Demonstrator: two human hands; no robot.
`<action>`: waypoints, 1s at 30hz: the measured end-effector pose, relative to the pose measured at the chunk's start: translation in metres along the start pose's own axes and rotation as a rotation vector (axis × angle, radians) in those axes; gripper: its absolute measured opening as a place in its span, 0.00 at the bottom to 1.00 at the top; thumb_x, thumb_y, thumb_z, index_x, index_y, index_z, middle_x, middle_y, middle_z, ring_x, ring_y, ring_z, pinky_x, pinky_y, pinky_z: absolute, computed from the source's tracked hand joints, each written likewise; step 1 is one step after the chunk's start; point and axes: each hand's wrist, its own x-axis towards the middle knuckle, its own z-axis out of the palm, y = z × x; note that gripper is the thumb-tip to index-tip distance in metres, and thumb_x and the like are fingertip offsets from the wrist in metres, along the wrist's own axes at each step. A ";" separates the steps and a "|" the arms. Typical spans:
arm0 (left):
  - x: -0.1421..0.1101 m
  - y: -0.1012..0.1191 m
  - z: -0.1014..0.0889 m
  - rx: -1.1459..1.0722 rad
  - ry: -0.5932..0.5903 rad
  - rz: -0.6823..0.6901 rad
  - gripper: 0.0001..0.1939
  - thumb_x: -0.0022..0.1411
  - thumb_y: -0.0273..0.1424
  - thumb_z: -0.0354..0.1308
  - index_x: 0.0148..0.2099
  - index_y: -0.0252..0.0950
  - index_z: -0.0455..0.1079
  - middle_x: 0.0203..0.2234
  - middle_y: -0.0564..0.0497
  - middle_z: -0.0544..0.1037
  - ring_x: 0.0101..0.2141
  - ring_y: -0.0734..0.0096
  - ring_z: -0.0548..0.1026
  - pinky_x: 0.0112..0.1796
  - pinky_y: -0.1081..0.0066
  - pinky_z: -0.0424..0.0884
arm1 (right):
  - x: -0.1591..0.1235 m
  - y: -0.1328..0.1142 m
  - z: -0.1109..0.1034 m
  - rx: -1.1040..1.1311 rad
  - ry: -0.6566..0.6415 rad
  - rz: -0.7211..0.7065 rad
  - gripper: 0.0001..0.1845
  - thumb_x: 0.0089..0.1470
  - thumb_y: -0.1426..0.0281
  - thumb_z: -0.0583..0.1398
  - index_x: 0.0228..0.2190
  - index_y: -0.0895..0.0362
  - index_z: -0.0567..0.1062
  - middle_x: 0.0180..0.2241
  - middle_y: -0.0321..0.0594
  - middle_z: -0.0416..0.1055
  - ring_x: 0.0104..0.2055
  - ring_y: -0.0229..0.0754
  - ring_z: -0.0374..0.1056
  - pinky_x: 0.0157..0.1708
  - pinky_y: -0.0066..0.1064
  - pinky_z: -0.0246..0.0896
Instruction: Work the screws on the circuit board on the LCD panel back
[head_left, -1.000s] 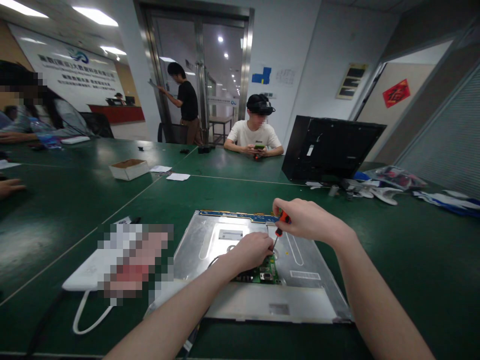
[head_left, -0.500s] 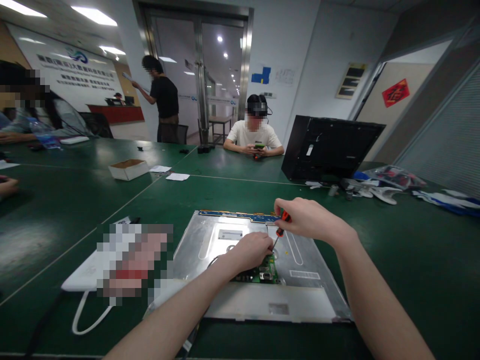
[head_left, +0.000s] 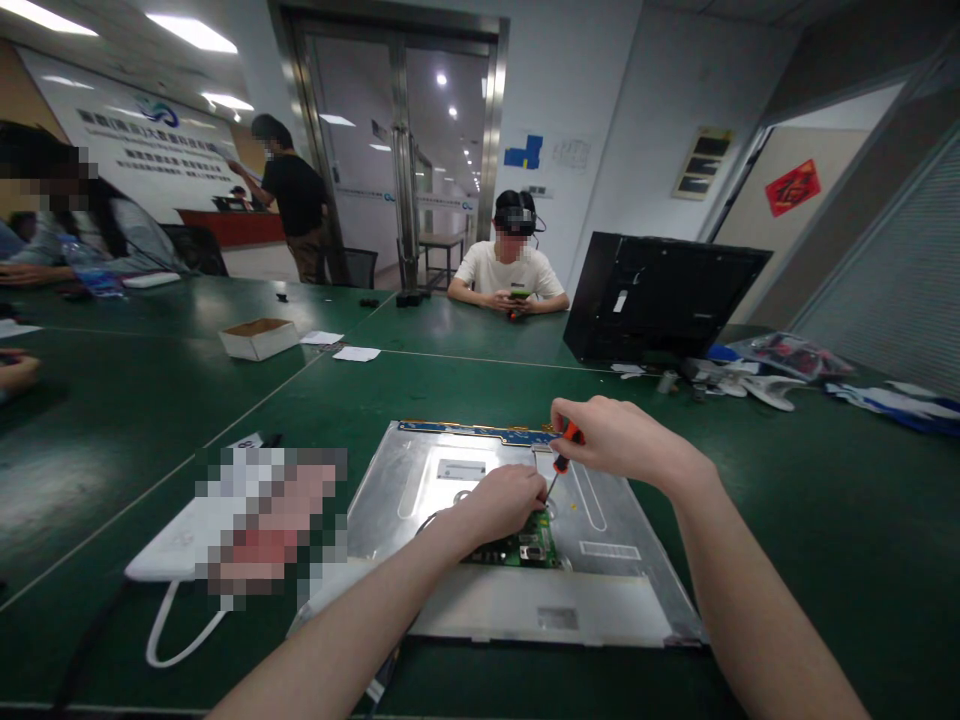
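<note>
My right hand (head_left: 600, 432) is closed around the red and black handle of a screwdriver (head_left: 562, 464), whose shaft slants down and to the left. The screwdriver's tip ends beside the fingertips of my left hand (head_left: 514, 497), over the upper edge of a green circuit board (head_left: 536, 545). My left hand's fingers are pressed together there, and what they pinch is hidden. The board lies on the metal back of a flat display panel (head_left: 622, 515), partly covered by my left hand and forearm. A blue circuit strip (head_left: 457, 430) runs along the panel's far edge.
To the left lies a white device with a cable (head_left: 169, 545), partly pixelated. A black monitor housing (head_left: 664, 295) stands at the back right, near gloves and a plastic bag (head_left: 795, 355). A small open box (head_left: 259, 340) is farther left. People sit around the green table (head_left: 442, 385).
My hands and the screwdriver hold almost the same position. In the background, the standing person in black has moved left, away from the glass doors.
</note>
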 end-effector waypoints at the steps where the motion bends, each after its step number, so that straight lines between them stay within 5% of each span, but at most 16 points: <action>1: 0.000 0.000 0.000 -0.001 -0.001 0.000 0.03 0.63 0.29 0.58 0.38 0.35 0.72 0.35 0.48 0.77 0.38 0.64 0.74 0.38 0.70 0.66 | 0.000 0.000 0.000 0.003 0.001 -0.004 0.08 0.55 0.63 0.58 0.37 0.53 0.71 0.29 0.38 0.73 0.30 0.42 0.68 0.24 0.28 0.47; 10: 0.000 -0.001 0.003 -0.008 0.025 0.004 0.03 0.62 0.28 0.58 0.37 0.35 0.72 0.35 0.49 0.77 0.38 0.64 0.75 0.38 0.70 0.67 | -0.001 0.001 -0.001 0.056 -0.022 -0.024 0.15 0.57 0.54 0.56 0.32 0.52 0.73 0.29 0.38 0.74 0.31 0.42 0.69 0.25 0.29 0.48; 19: 0.000 0.000 -0.001 0.006 -0.010 -0.004 0.04 0.63 0.29 0.57 0.38 0.35 0.72 0.35 0.48 0.77 0.38 0.64 0.74 0.38 0.70 0.67 | -0.001 0.001 0.001 0.038 -0.018 -0.049 0.09 0.53 0.66 0.58 0.38 0.52 0.70 0.29 0.37 0.73 0.29 0.40 0.67 0.25 0.28 0.48; 26: 0.000 0.000 0.000 0.008 -0.003 -0.007 0.03 0.63 0.29 0.57 0.38 0.35 0.72 0.35 0.48 0.77 0.39 0.64 0.74 0.38 0.70 0.67 | 0.001 0.001 0.001 -0.002 -0.022 0.017 0.15 0.57 0.54 0.55 0.34 0.51 0.73 0.30 0.39 0.75 0.31 0.44 0.69 0.24 0.29 0.47; 30: 0.000 -0.001 0.003 0.015 0.019 0.008 0.03 0.63 0.29 0.58 0.37 0.35 0.72 0.35 0.49 0.77 0.38 0.64 0.74 0.38 0.70 0.67 | 0.002 0.002 0.002 -0.002 -0.009 0.002 0.12 0.57 0.58 0.55 0.33 0.51 0.73 0.29 0.38 0.74 0.30 0.43 0.68 0.24 0.29 0.46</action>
